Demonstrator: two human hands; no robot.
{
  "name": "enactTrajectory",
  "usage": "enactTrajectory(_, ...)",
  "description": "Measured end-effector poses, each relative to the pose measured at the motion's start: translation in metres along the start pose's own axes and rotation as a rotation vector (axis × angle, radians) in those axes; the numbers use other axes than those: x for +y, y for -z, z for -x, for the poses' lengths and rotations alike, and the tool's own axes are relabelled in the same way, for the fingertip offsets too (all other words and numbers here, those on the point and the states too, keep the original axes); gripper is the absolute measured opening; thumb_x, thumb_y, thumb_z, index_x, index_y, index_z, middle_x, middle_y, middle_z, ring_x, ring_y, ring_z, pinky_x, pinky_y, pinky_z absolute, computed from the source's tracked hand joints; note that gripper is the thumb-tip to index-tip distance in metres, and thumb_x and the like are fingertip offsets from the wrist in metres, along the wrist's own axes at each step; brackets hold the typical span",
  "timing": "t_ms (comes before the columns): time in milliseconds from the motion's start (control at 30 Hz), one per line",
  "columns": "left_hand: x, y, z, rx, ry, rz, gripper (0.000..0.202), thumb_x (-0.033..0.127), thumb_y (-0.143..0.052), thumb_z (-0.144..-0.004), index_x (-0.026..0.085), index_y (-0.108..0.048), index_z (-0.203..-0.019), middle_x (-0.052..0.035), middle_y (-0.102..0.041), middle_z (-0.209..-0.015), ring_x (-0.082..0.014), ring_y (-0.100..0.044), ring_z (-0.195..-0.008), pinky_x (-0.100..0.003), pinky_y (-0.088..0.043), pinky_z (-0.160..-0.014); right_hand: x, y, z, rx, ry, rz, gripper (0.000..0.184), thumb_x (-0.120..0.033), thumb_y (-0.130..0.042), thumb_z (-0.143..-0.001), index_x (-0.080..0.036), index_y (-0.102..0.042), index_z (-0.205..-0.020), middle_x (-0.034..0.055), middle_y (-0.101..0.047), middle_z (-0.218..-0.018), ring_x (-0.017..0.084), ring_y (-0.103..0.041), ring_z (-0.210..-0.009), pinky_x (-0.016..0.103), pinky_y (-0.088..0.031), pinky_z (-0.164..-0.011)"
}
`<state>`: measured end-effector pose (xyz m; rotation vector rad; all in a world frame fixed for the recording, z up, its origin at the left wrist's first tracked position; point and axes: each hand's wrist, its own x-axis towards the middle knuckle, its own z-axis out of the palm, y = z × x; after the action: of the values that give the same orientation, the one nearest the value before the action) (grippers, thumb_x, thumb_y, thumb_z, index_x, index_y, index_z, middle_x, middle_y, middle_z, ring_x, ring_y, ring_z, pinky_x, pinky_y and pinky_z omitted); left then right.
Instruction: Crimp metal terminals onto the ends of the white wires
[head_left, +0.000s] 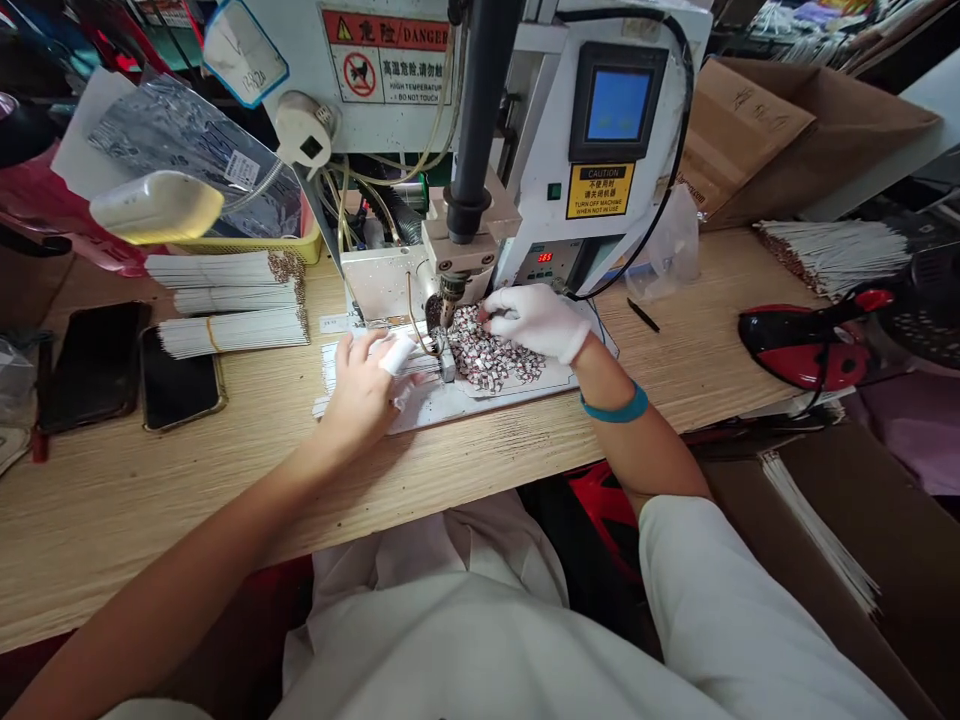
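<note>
Under the soldering machine's head (452,290), my left hand (366,385) lies over a row of white wires (330,365), fingers bent down onto them. White wrapping covers one of its fingers. My right hand (538,322), in a white glove, reaches over a pile of small metal-and-white parts (491,355). Its fingertips are drawn together at the back of the pile; whatever they pinch is too small to make out. A small metal block (448,362) stands between the wires and the pile, on a white base plate (420,415).
Bundled white wires (232,335) lie at left near two phones (180,380). A black pen (643,315) rests right of the machine. Farther right are a red-and-black fan (806,345), more wires (840,255) and a cardboard box (750,140). A lamp (157,207) hangs at left.
</note>
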<state>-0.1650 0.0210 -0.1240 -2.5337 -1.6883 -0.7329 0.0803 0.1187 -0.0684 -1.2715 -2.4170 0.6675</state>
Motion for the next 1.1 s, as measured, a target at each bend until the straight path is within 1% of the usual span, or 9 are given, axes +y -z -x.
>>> enactTrajectory(167,-0.008,0.01,-0.01,-0.08,0.069,-0.009,0.026,0.033,-0.05,-0.089,0.02,-0.07,-0.099,-0.0096,-0.067,-0.098,-0.0279,-0.051,-0.096,-0.042,-0.039,-0.082,0.008,0.004,0.002,0.016,0.026,0.023,0.018,-0.019,-0.059,-0.074,-0.015,-0.074,-0.083,0.002,-0.07,-0.08,0.016,-0.061,-0.075,0.027,-0.041,-0.071)
enactTrajectory(267,-0.007,0.008,-0.024,-0.134,0.054,0.048,0.027,0.035,-0.052,-0.087,0.017,-0.072,-0.093,-0.0107,-0.066,-0.092,-0.0262,-0.052,-0.089,-0.037,-0.04,-0.076,0.007,-0.007,-0.001,-0.001,0.055,0.041,0.014,-0.018,-0.062,-0.072,-0.015,-0.074,-0.08,0.0033,-0.07,-0.082,0.017,-0.062,-0.079,0.027,-0.042,-0.072)
enactTrajectory(400,-0.004,0.016,-0.038,-0.266,0.131,0.168,0.022,0.025,-0.054,-0.08,0.015,-0.072,-0.088,-0.0096,-0.068,-0.084,-0.0221,-0.056,-0.081,-0.03,-0.042,-0.069,0.003,-0.011,-0.001,0.016,0.056,0.043,0.009,-0.021,-0.068,-0.071,-0.015,-0.072,-0.075,0.0049,-0.067,-0.083,0.019,-0.061,-0.08,0.03,-0.044,-0.072)
enactTrajectory(567,-0.006,0.037,-0.044,-0.38,0.303,0.289,0.022,0.026,-0.057,-0.076,0.015,-0.073,-0.085,-0.0053,-0.07,-0.074,-0.018,-0.059,-0.067,-0.025,-0.038,-0.059,-0.011,-0.009,0.005,-0.095,-0.218,-0.455,0.014,-0.026,-0.07,-0.072,-0.013,-0.066,-0.077,0.0038,-0.065,-0.068,0.015,-0.062,-0.06,0.028,-0.049,-0.053)
enactTrajectory(667,-0.008,0.041,-0.045,-0.41,0.319,0.416,0.025,0.033,-0.06,-0.076,0.014,-0.073,-0.087,-0.0038,-0.071,-0.076,-0.0168,-0.059,-0.068,-0.024,-0.038,-0.059,-0.017,-0.019,0.005,-0.1,-0.233,-0.701,0.015,-0.022,-0.073,-0.069,-0.013,-0.065,-0.077,0.005,-0.068,-0.075,0.014,-0.063,-0.062,0.026,-0.054,-0.052)
enactTrajectory(733,-0.009,0.039,-0.046,-0.446,0.327,0.507,0.031,0.04,-0.061,-0.076,0.014,-0.073,-0.088,-0.003,-0.07,-0.076,-0.016,-0.057,-0.068,-0.024,-0.038,-0.059,-0.018,-0.026,0.004,-0.074,-0.214,-0.751,0.017,-0.021,-0.075,-0.067,-0.012,-0.066,-0.079,0.005,-0.068,-0.078,0.013,-0.064,-0.066,0.025,-0.056,-0.056)
enactTrajectory(900,-0.008,0.035,-0.043,-0.507,0.467,0.678,0.042,0.055,-0.064,-0.073,0.015,-0.071,-0.082,-0.0006,-0.063,-0.068,-0.0118,-0.049,-0.058,-0.023,-0.035,-0.054,-0.014,-0.03,0.002,-0.162,-0.258,-0.88,0.022,-0.023,-0.076,-0.068,-0.01,-0.067,-0.083,0.0058,-0.069,-0.078,0.013,-0.065,-0.064,0.026,-0.059,-0.056)
enactTrajectory(1033,-0.009,0.035,-0.043,-0.496,0.469,0.714,0.043,0.055,-0.063,-0.074,0.014,-0.065,-0.065,0.0016,-0.051,-0.054,-0.0075,-0.037,-0.048,-0.022,-0.027,-0.046,-0.012,-0.032,0.003,-0.138,-0.225,-0.929,0.02,-0.02,-0.076,-0.068,-0.009,-0.067,-0.083,0.005,-0.069,-0.075,0.011,-0.064,-0.057,0.023,-0.058,-0.053)
enactTrajectory(1100,-0.008,0.036,-0.044,-0.504,0.432,0.719,0.042,0.053,-0.06,-0.077,0.013,-0.065,-0.063,0.0017,-0.048,-0.051,-0.0074,-0.036,-0.046,-0.022,-0.026,-0.045,-0.012,-0.034,0.003,-0.17,-0.228,-0.95,0.019,-0.019,-0.075,-0.07,-0.009,-0.067,-0.084,0.0036,-0.068,-0.068,0.011,-0.064,-0.055,0.022,-0.058,-0.053)
